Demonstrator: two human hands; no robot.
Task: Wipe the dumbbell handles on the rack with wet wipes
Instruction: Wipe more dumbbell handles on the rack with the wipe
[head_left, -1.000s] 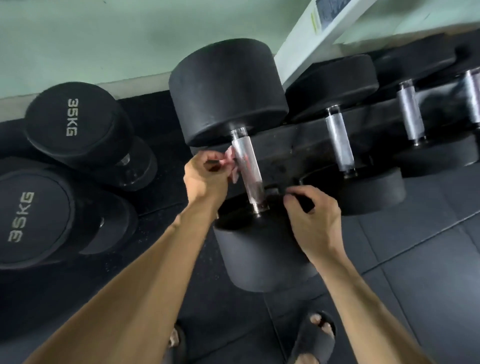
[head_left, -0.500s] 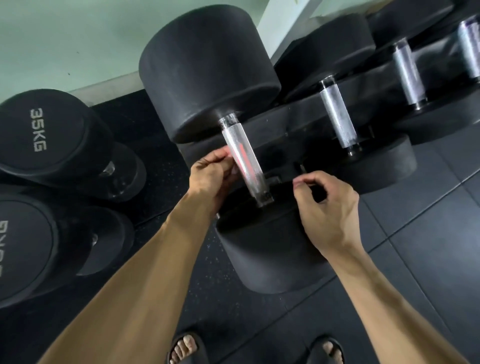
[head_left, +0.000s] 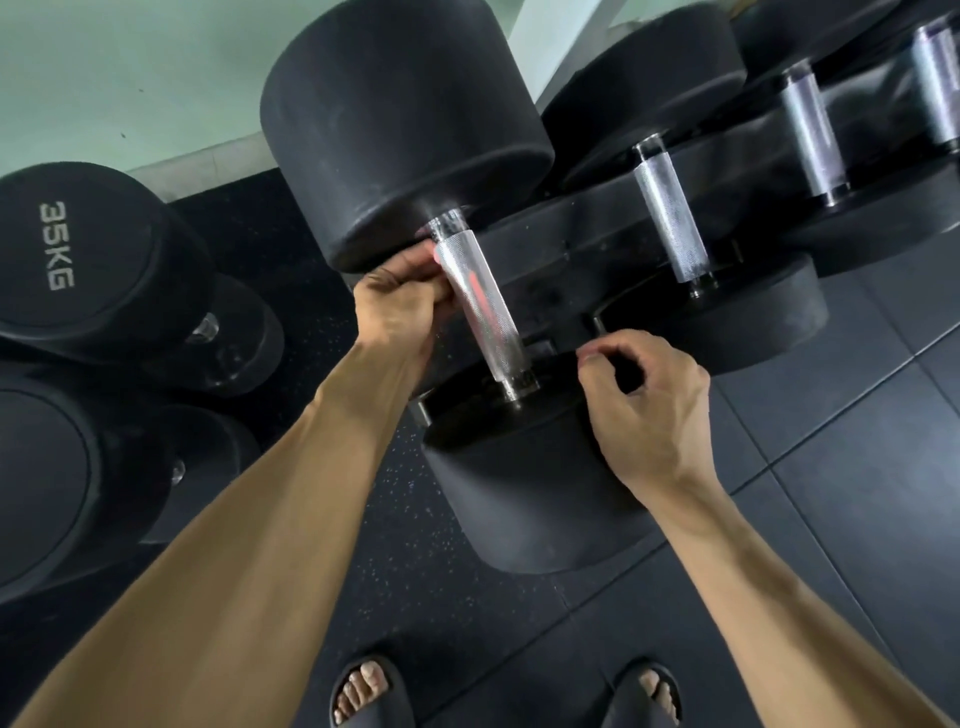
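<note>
Fingers (head_left: 431, 291) of the left hand (head_left: 397, 312) are curling against the upper end of the nearest dumbbell handle (head_left: 480, 306) on the rack (head_left: 576, 260), probably pressing a hidden wipe, while the right hand (head_left: 649, 400) is hovering nearby, loosely curled, holding nothing visible.
</note>
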